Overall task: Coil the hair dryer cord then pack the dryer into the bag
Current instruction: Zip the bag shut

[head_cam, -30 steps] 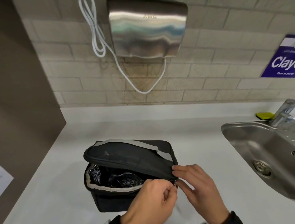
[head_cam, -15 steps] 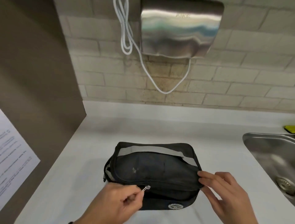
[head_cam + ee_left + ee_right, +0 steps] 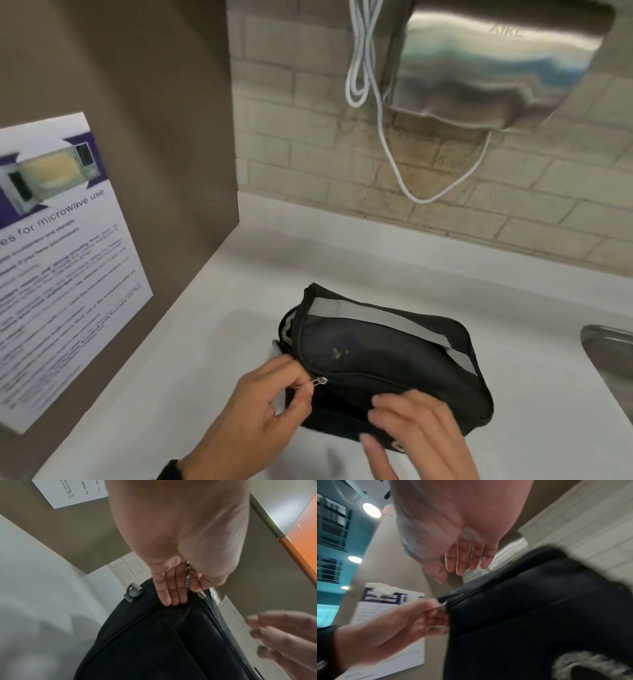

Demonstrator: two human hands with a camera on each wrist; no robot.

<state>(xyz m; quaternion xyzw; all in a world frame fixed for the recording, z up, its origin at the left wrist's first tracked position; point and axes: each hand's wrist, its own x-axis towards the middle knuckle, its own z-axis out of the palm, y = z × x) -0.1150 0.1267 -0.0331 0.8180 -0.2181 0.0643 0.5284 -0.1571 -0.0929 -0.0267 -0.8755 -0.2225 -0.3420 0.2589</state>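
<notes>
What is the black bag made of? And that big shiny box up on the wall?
The black bag looks like soft woven fabric, probably nylon: it sags and creases, with a matte surface, a grey strap and a metal zipper pull that the left hand pinches. The hand dryer on the wall looks like brushed steel: it gives blurry, mirror-like reflections.

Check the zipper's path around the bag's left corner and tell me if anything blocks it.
Nothing visible does. The left hand pinches the zipper pull at the bag's near-left corner; the open track ahead shows only pale lining. The right hand is behind the slider.
</notes>
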